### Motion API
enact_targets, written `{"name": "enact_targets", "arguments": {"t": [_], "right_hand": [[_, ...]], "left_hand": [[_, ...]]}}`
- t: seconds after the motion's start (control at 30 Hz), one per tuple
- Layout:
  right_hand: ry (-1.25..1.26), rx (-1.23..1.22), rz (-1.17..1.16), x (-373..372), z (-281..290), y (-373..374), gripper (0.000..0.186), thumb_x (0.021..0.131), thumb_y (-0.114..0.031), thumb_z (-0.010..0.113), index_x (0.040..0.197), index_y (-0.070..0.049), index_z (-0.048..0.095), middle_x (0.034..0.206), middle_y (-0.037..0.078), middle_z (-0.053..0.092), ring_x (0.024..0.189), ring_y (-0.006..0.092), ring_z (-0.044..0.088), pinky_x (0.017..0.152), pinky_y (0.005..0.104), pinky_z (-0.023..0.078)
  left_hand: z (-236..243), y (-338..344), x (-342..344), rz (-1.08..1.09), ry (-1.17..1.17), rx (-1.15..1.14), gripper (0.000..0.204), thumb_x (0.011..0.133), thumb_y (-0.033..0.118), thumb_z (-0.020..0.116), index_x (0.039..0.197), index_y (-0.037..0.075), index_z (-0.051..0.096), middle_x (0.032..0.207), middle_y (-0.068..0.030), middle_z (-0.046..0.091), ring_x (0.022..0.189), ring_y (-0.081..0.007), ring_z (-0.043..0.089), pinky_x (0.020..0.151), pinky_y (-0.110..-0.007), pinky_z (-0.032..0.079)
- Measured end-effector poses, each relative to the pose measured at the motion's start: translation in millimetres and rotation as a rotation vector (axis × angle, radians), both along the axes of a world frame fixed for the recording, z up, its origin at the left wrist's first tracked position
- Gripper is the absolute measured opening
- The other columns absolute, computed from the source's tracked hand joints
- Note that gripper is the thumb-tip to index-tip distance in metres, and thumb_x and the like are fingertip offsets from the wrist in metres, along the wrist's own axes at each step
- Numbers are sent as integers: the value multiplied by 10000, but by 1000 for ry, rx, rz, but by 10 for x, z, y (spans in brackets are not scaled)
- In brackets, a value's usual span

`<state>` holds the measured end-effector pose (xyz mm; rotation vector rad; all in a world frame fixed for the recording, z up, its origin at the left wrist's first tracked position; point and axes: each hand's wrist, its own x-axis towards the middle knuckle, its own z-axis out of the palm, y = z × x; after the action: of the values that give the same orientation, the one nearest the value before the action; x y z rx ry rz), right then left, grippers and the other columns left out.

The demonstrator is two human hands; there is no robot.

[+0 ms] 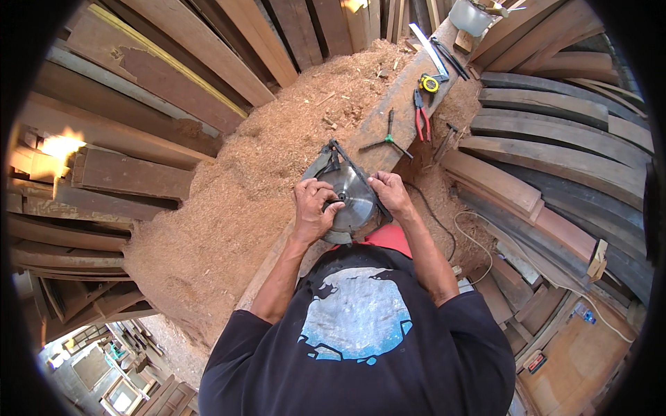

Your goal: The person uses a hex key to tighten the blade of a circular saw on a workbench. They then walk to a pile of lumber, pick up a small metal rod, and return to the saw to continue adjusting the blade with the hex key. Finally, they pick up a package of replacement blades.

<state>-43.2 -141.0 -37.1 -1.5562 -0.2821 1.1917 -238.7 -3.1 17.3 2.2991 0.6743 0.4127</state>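
A circular saw [352,201] lies tipped in front of my body, its round steel blade [358,197] facing up. Over the left part of the blade curls my left hand [316,209], closed, thumb and fingers pinched on a small dark piece [334,204] near the hub; what it is I cannot make out. On the far side, my right hand [390,193] is closed on the edge of the saw's dark base plate [368,182]. Something red, partly hidden, shows under the saw. Just beyond the saw lies a three-way wrench [390,140] with green tips.
Along the narrow wooden plank [409,80] lie red-handled pliers [421,116], a yellow tape measure [430,84] and a metal square [429,50]. Sawdust [229,201] heaps at left. Boards [548,139] are stacked around; a pale cable [513,239] runs at right.
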Motion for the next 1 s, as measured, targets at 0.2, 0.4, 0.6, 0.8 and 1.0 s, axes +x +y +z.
{"name": "enact_targets", "arguments": {"t": [0.2,0.4,0.6,0.8,1.0], "right_hand": [[-76,-19,29,25,-27,-8,211,984,-174,625,876,-4,687,753,-57,574,682,48,472,607,267,401],[-155,14,190,158,-41,-60,195,981,-141,616,866,5,677,753,-54,566,681,51,481,602,270,414],[146,125,127,135,-67,-79,146,995,-127,624,892,-38,677,761,-73,581,652,38,482,569,245,396],[188,155,180,216,-175,-118,111,1003,-117,617,937,-61,686,783,-73,602,647,40,499,566,227,390],[208,161,143,147,-100,-98,119,1009,-117,610,1002,-35,695,833,-54,631,699,44,533,636,235,450]], "left_hand": [[-168,148,-196,200,-181,-548,163,919,162,796,1005,54,710,969,-27,712,911,-149,636,829,-308,504],[-10,199,-144,285,-86,-479,195,1000,212,718,1040,24,681,1061,-70,709,988,-176,631,906,-334,496],[-115,115,-100,247,-175,-236,234,1025,277,647,1007,44,640,1322,-171,627,1211,-339,538,1083,-468,377],[-146,78,-111,267,-214,-298,215,1036,261,621,1004,49,607,1337,-167,621,1246,-332,533,1107,-471,363],[-142,54,-120,284,-208,-305,215,1045,258,607,1006,47,605,1344,-173,618,1257,-332,532,1109,-472,363]]}}
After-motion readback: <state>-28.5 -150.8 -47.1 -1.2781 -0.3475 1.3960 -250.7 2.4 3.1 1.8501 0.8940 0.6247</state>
